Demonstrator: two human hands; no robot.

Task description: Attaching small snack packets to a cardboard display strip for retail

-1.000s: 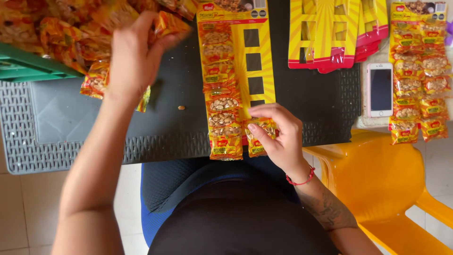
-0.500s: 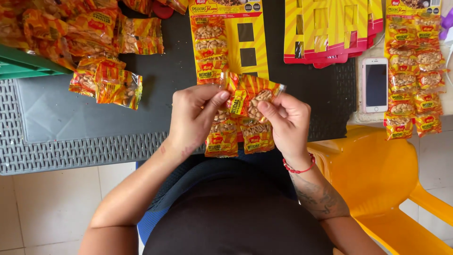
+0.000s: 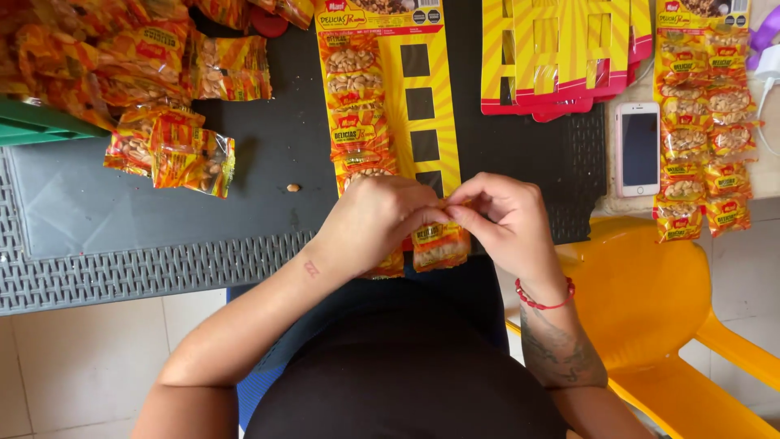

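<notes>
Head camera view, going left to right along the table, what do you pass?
Green crate → loose packet pile → stray peanut → half-filled display card → stack of empty cards → phone → filled card.

My left grip (image 3: 375, 221) and right grip (image 3: 502, 221) meet at the counter's (image 3: 122, 203) near edge, over the bottom of the display card (image 3: 422, 97), which runs away from them. A packet (image 3: 439, 245) sits just below them. The loose packets (image 3: 175, 150) lie well left; the empty cards (image 3: 561, 57) beyond right; the phone (image 3: 639, 149) and filled card (image 3: 703, 122) farther right.
</notes>
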